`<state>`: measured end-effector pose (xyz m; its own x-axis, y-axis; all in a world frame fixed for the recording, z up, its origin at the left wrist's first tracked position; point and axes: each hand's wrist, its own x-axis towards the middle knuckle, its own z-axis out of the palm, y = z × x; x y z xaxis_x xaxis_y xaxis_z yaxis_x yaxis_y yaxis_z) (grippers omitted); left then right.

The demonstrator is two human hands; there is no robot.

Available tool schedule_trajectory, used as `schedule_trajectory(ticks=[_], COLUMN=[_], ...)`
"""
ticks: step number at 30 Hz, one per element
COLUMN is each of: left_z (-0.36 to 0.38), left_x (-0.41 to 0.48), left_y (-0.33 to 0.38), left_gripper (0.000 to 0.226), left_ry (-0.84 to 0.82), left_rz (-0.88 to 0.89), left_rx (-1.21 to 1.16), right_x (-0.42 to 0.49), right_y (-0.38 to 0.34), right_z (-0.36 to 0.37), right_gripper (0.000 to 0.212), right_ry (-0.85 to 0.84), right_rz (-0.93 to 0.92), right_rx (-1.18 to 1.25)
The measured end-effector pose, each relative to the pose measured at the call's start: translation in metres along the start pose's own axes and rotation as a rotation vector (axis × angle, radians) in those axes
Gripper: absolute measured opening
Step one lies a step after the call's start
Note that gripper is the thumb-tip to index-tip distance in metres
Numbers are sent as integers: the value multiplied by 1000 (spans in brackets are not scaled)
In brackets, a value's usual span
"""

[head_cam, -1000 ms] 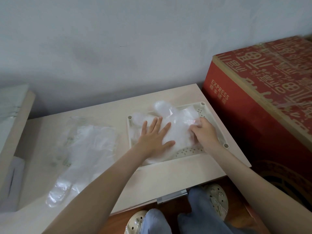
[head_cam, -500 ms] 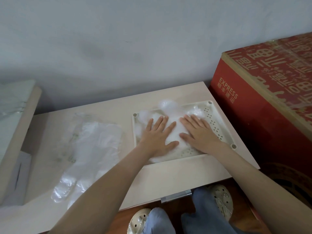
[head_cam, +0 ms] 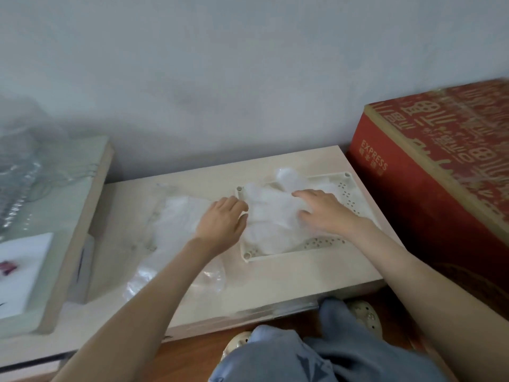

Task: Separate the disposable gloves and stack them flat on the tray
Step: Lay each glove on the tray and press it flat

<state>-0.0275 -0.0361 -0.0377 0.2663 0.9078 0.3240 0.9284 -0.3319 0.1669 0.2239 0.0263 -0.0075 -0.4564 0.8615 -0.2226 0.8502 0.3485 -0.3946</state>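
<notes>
A white perforated tray lies on the right part of the low table. A stack of thin clear disposable gloves rests in it, with glove fingers sticking out over the far rim. My right hand presses flat on the stack with its fingers spread. My left hand hovers at the tray's left edge, between the stack and the loose pile. Its fingers are loosely curled, and I see nothing held in them. A loose pile of clear gloves lies on the table left of the tray, partly hidden by my left forearm.
The pale wooden table stands against a grey wall. A big red cardboard box stands right beside it. On the left is a higher shelf with plastic wrap and a white sheet. My knees and shoes are below the table's front edge.
My left hand has slid left off the glove stack to the tray's left edge, and its fingers have curled. My right hand stays flat on the stack.
</notes>
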Motion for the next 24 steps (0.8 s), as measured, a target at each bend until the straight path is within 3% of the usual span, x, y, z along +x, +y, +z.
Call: schedule_trajectory(ticks=[5,8,10,15,24], left_z=[-25,-31,-32,-36,-46], left_x=[-57,-82,-92,-97,-91], left_y=[-39,-48,-46,-35,-39], left_gripper=[27,45,48,22,31], left_ry=[-260,-422,-505,-482,-403], left_rz=[-443,-536,-497,-412,-594], left_rx=[82,79,105,276,262], right_x=[-10,-15,-21,-35,-53], right_y=[-37,-61,-74,-86,-85], right_z=[-12,-15,-16,-20,-28], right_gripper=[39,37,33,28,27], right_ry=[-76,-144,-181,-154,-236], right_rz=[-3,-37,-81,-111,-27], right_rx=[168,103,58,93,54])
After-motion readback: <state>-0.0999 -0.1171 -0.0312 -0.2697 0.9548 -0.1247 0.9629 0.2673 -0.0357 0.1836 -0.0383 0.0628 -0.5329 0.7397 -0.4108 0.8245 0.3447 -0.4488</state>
